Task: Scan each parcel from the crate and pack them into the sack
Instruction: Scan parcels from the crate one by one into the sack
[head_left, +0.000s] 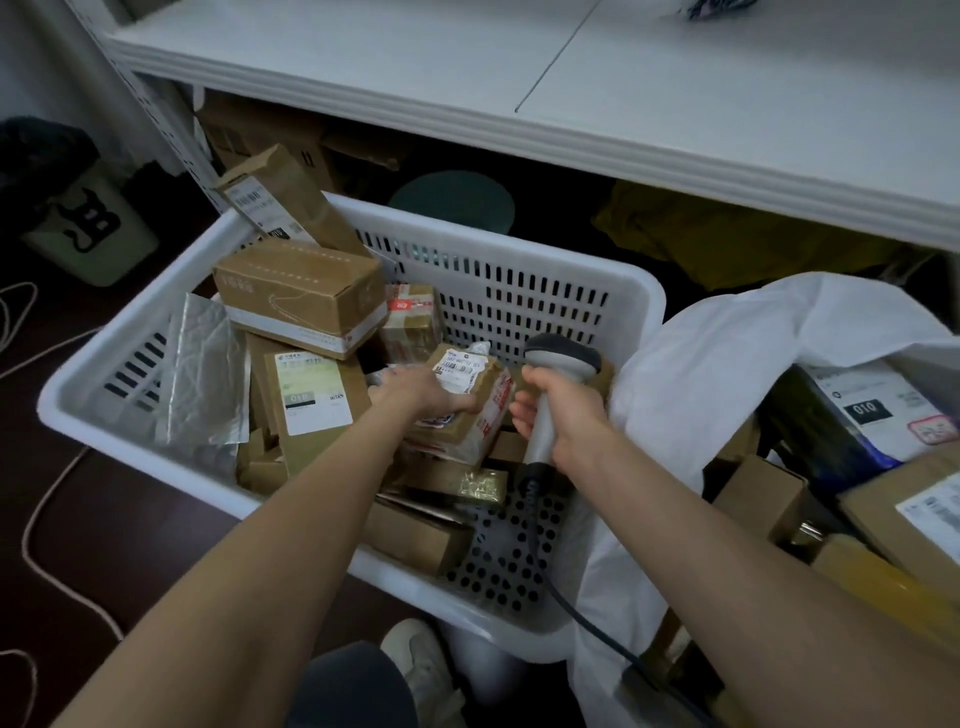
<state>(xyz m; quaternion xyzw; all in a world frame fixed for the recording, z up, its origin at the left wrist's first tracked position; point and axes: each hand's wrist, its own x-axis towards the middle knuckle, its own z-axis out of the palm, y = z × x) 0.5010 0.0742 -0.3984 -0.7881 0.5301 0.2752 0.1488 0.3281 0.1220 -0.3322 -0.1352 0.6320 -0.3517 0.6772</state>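
Observation:
A white slotted plastic crate (524, 291) sits in front of me, holding several cardboard parcels. My left hand (415, 392) reaches into it and grips a small taped brown parcel (470, 410) with a white label on top. My right hand (566, 415) grips the handle of a grey barcode scanner (561, 358), its head just right of that parcel. The scanner's dark cable runs down toward me. A white sack (701, 374) stands open to the right of the crate, with several labelled parcels (878, 410) inside it.
A white table (571, 93) overhangs the far side, with boxes and a round green stool (452, 200) beneath it. A white bin (88, 234) stands at the left. Thin cords trail over the dark floor (78, 519). My shoe (421, 660) is below the crate.

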